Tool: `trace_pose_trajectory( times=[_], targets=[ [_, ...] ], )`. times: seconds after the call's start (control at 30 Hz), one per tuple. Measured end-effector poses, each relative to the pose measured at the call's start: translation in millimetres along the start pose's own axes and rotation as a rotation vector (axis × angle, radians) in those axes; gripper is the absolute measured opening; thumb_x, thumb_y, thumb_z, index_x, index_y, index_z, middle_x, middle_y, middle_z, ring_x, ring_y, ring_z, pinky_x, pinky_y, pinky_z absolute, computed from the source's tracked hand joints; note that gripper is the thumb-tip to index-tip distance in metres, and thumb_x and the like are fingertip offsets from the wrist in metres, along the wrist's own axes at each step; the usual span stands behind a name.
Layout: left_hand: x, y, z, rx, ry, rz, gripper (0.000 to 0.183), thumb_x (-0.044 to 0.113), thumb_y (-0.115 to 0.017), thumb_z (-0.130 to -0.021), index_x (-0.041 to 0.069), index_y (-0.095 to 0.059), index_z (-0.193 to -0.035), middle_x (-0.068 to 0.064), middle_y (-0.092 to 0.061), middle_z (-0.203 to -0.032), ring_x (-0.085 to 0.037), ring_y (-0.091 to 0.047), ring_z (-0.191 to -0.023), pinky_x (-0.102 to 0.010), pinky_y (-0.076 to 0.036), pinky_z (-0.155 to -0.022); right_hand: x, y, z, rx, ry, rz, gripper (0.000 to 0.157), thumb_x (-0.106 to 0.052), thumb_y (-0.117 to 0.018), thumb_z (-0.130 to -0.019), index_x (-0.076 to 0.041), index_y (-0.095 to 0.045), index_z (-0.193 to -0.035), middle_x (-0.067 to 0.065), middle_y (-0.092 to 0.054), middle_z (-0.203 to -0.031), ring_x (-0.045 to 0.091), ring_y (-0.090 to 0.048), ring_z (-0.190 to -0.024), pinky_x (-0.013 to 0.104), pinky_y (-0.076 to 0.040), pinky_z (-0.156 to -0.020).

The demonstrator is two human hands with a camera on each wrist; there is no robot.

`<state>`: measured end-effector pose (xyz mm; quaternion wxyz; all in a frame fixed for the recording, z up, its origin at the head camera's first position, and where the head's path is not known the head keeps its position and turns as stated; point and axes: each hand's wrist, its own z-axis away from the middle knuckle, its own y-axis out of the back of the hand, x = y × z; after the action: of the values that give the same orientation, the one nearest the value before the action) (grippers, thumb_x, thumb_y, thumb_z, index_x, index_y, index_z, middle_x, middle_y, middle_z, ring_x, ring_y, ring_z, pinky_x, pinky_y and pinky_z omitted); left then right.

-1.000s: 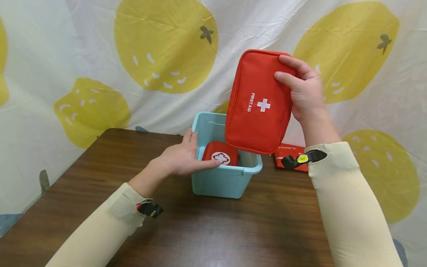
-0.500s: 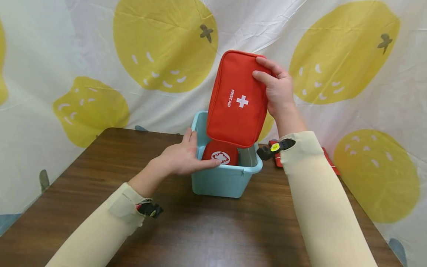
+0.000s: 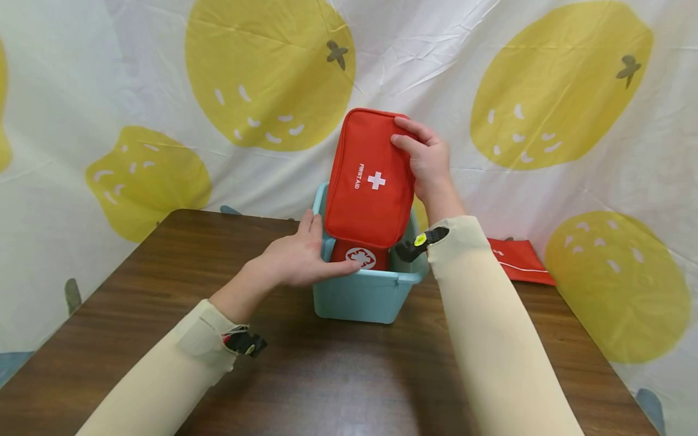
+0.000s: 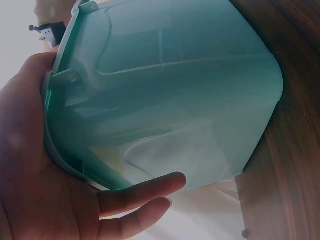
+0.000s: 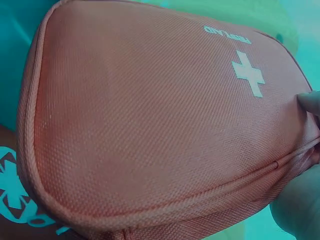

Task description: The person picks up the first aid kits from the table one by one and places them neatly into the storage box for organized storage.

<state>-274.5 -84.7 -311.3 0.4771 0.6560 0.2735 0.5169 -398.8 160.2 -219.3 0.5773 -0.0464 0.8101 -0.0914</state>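
In the head view my right hand (image 3: 432,162) pinches a red first-aid pouch (image 3: 362,209) by its upper right corner, thumb on the front. The pouch stands nearly upright over a light blue bin (image 3: 354,300), its lower end at the bin's opening. Inside lies a red case with a white emblem (image 3: 361,257), partly hidden by the pouch. My left hand (image 3: 291,257) rests against the bin's left side, thumb along the near rim. The left wrist view has its straight fingers (image 4: 145,192) against the outer wall. The right wrist view shows the pouch (image 5: 140,115) close up.
The bin stands on a dark brown wooden table (image 3: 272,375). To its right lies a flat red packet (image 3: 526,257) with a white line, partly hidden by my right sleeve (image 3: 491,315). A lemon-print cloth (image 3: 409,54) hangs behind the table.
My right hand has carried the pouch left and then down, from the bin's right side to over its opening. My left hand and the bin have stayed still. More of the red packet shows.
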Motion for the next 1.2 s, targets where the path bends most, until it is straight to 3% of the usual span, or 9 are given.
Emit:
trace_pose_trajectory(
  times=[0.33,0.67,0.93,1.2],
  targets=[
    [-0.6,0.3,2.8,-0.019,0.009,0.025,0.126,0.087,-0.063,-0.086,0.007,-0.017,-0.17,-0.011,-0.025,-0.17,-0.03,-0.065,-0.119,-0.045,-0.064,-0.088,30.2,0.3,4.2,-0.003,-0.114,0.089,0.031,-0.02,-0.079,-0.101,-0.03,-0.083,-0.13,0.0,-0.068,-0.14,0.023,-0.071,-0.113,0.035,-0.064,-0.096],
    [-0.3,1.8,2.9,-0.037,0.031,-0.002,0.134,0.09,-0.059,-0.087,0.002,-0.008,-0.175,-0.015,-0.011,-0.182,-0.037,-0.058,-0.14,-0.053,-0.062,-0.101,41.9,2.3,7.6,-0.021,-0.127,0.198,0.033,-0.019,-0.077,-0.103,-0.025,-0.081,-0.135,0.001,-0.068,-0.142,0.022,-0.07,-0.112,0.034,-0.063,-0.096],
    [0.1,1.5,3.9,-0.053,0.049,-0.009,0.135,0.089,-0.059,-0.087,0.002,-0.006,-0.175,-0.016,-0.006,-0.184,-0.038,-0.053,-0.147,-0.053,-0.062,-0.103,43.3,2.8,13.3,-0.125,-0.219,0.339,0.032,-0.022,-0.073,-0.106,-0.028,-0.08,-0.137,0.003,-0.065,-0.146,0.025,-0.067,-0.117,0.036,-0.063,-0.098],
    [0.7,3.2,4.7,-0.054,0.053,-0.008,0.135,0.089,-0.059,-0.087,0.002,-0.006,-0.175,-0.016,-0.007,-0.184,-0.038,-0.055,-0.145,-0.052,-0.063,-0.102,45.8,3.2,12.8,-0.207,-0.183,0.507,0.033,-0.018,-0.071,-0.106,-0.015,-0.079,-0.137,0.005,-0.06,-0.158,0.024,-0.062,-0.125,0.034,-0.061,-0.097]
  ],
)
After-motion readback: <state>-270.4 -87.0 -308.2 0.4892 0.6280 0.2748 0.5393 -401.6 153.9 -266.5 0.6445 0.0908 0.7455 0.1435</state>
